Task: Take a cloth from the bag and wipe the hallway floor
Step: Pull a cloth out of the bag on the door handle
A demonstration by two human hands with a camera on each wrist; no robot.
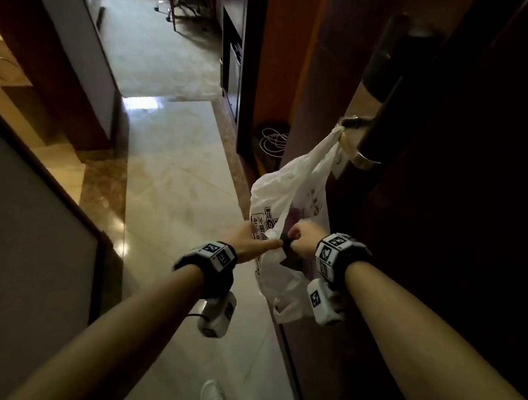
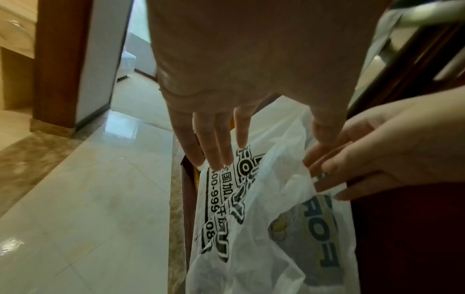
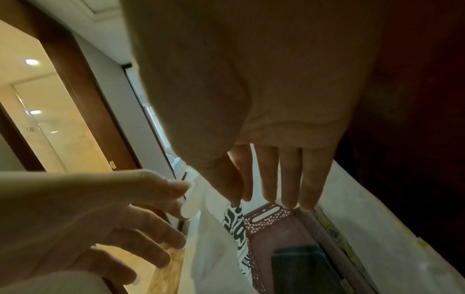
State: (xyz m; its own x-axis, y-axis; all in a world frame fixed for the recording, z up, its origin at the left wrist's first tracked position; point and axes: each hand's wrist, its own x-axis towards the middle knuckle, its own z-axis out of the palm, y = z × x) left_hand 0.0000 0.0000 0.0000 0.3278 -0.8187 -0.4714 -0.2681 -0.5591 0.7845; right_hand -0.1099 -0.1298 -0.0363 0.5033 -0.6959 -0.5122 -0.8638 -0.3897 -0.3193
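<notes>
A white printed plastic bag [image 1: 288,186] hangs by its loops from the door handle [image 1: 357,123]. My left hand [image 1: 264,243] pinches the near left rim of the bag's mouth between thumb and fingers [image 3: 176,191]. My right hand [image 1: 297,235] has its fingers [image 2: 327,169] curled on the right rim, and the two hands hold the mouth apart. Seen in the right wrist view, a pink perforated container [image 3: 266,218] stands inside the bag with a dark folded cloth [image 3: 299,264] in it. Neither hand touches the cloth.
The glossy pale tiled hallway floor [image 1: 170,177] runs ahead to a carpeted room. A dark wooden door [image 1: 443,212] fills the right side. A coil of white cable [image 1: 273,141] lies on the floor beyond the bag. My white shoe [image 1: 211,396] is below.
</notes>
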